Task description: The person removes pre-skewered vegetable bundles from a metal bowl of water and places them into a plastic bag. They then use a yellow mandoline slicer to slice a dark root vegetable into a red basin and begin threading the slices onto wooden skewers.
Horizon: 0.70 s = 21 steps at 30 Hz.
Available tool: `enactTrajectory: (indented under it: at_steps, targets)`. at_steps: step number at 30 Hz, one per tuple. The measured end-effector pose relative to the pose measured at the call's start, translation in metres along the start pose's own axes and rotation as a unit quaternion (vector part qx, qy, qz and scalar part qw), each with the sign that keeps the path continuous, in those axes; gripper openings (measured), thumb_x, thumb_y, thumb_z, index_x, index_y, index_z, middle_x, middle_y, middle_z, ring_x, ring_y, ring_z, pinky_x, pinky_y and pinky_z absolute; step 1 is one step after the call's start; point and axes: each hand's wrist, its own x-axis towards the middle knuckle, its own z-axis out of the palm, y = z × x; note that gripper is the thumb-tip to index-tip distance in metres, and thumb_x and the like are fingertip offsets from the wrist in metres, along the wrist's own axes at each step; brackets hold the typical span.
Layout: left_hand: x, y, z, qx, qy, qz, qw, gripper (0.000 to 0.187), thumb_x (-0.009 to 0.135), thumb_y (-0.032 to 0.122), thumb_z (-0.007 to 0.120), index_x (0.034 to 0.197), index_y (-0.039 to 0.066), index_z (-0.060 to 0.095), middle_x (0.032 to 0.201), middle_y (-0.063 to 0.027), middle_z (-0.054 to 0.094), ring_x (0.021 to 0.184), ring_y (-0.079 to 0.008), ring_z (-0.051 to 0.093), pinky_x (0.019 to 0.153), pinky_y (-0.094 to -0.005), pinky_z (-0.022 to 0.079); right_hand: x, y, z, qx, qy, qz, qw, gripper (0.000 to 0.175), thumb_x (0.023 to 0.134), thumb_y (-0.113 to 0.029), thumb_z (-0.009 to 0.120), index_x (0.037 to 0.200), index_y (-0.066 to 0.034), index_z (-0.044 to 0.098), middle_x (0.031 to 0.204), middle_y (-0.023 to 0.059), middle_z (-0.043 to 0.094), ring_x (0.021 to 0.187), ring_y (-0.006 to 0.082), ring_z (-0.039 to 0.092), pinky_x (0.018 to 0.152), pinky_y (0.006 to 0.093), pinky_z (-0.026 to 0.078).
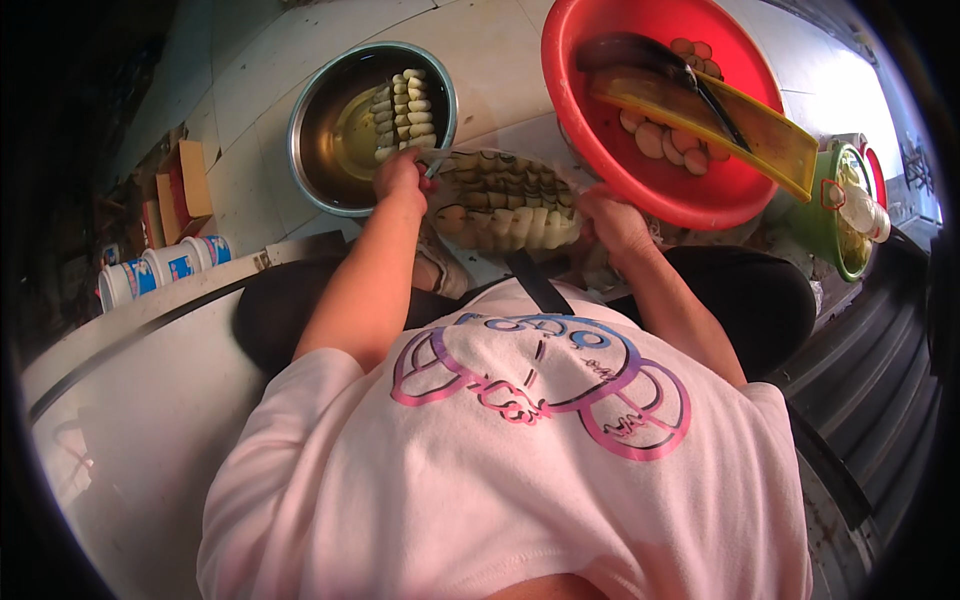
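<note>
Between my two hands is a clear plastic bag (517,202) filled with rows of round vegetable slices, seemingly on skewers. My left hand (401,181) grips the bag's left end, close to the rim of a steel basin (330,180). Pale skewered slices (405,112) lie in rows inside that basin, at its right side. On the bag's other end, my right hand (619,225) has its fingers closed, just below a tilted red plastic basin (592,142). The fingertips of both hands are partly hidden.
Loose round slices (660,142) lie in the red basin under a yellow slicer board (787,150) and a dark long-handled object (637,52). A green bucket (817,210) with a plastic bottle (862,210) stands right. White tubs (172,262) and a cardboard box (184,191) are left.
</note>
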Motion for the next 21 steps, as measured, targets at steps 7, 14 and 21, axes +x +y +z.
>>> enactTrajectory:
  at_steps: [7,14,21]
  targets:
    - [-0.005,0.002,-0.004,0.095,-0.037,0.014,0.995,0.013,0.088,0.014,0.057,0.090,0.002,0.061,0.072,-0.0092,0.059,0.042,-0.0178,0.044,0.041,-0.0372,0.042,-0.007,0.000,0.002,0.033,0.066,0.022,0.997,0.014,0.080,-0.020,0.062,0.081,-0.0062,0.058,0.069,0.0030,0.055,0.055,0.0142,0.053,0.048,0.0298,0.042]
    - [0.012,-0.008,-0.004,0.415,0.030,0.249,0.874,0.032,0.083,0.014,0.059,0.113,0.006,0.060,0.096,-0.0155,0.066,0.067,-0.0289,0.063,0.062,-0.0408,0.051,-0.002,0.003,-0.003,-0.009,0.017,0.032,0.999,0.015,0.082,-0.021,0.062,0.082,-0.0063,0.059,0.070,0.0040,0.055,0.056,0.0148,0.055,0.049,0.0281,0.044]
    - [-0.010,-0.010,0.019,0.635,-0.059,0.521,0.567,0.032,0.076,0.013,0.063,0.108,0.013,0.064,0.101,-0.0134,0.064,0.102,-0.0315,0.061,0.085,-0.0423,0.050,-0.002,-0.001,0.003,-0.001,-0.021,0.020,1.000,0.012,0.081,-0.016,0.062,0.077,-0.0061,0.058,0.066,0.0043,0.053,0.054,0.0151,0.053,0.050,0.0286,0.042]
